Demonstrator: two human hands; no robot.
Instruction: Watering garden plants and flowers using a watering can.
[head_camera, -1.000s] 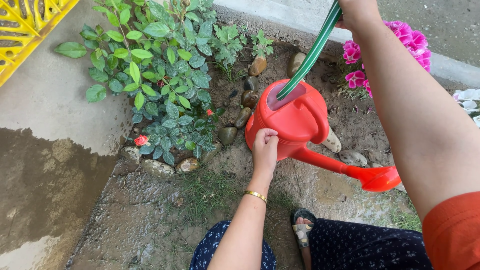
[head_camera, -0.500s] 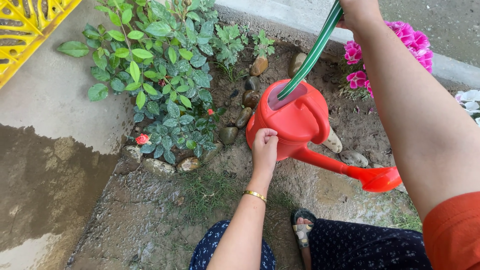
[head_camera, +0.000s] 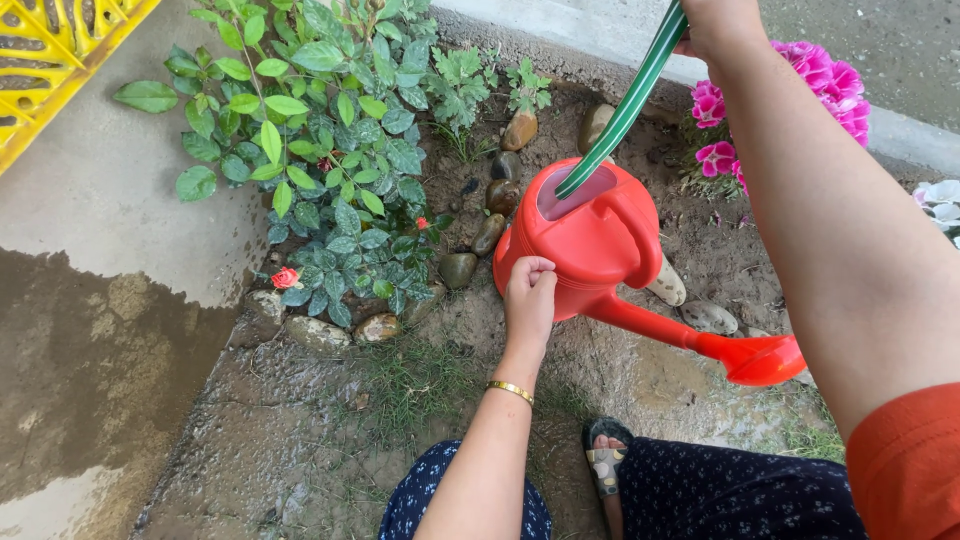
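Curled shut, the left hand (head_camera: 530, 295) presses against the side of the red watering can (head_camera: 590, 245), which stands on the bare soil of the garden bed (head_camera: 700, 250) near its middle. At the top edge, the right hand (head_camera: 715, 25) grips the green hose (head_camera: 625, 105), whose end dips into the can's opening. River stones (head_camera: 480, 235) lie just beside the can; a leafy rose bush (head_camera: 330, 150) fills the bed's left side, pink flowers (head_camera: 830, 85) its right.

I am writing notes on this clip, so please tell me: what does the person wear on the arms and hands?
Both hands are bare, with no gloves. The left hand has a thin gold bangle at the wrist, and the forearm above it is uncovered. The right hand shows no jewellery in this view; its arm is bare up to a short orange sleeve at the upper arm.
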